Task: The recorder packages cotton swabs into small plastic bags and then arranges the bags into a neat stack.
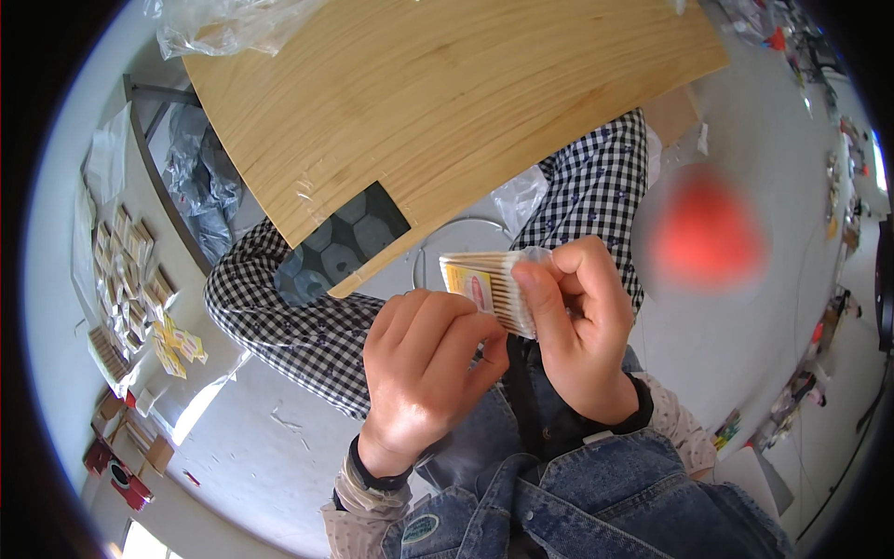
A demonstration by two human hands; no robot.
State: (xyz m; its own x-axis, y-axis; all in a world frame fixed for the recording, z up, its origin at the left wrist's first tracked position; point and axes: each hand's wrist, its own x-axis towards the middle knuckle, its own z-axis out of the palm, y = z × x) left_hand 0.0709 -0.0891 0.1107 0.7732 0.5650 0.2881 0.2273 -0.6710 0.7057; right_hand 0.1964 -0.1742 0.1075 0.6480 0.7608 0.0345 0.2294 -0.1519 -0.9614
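A small clear packet of wooden sticks (498,289) with a yellow and red paper label is held in front of my chest. My right hand (577,326) pinches its right end with thumb and fingers. My left hand (424,368) is curled under and against its left side, the fingers closed around the label end. Both hands hover above my lap in checked trousers (307,326), just below the near edge of a wooden table top (438,102).
A dark hexagon-patterned patch (345,242) sits under the table's near corner. Crumpled clear plastic (223,28) lies at the table's far left. Several similar packets (130,298) and boxes (126,447) are spread on the floor at left. A blurred red shape (703,233) is at right.
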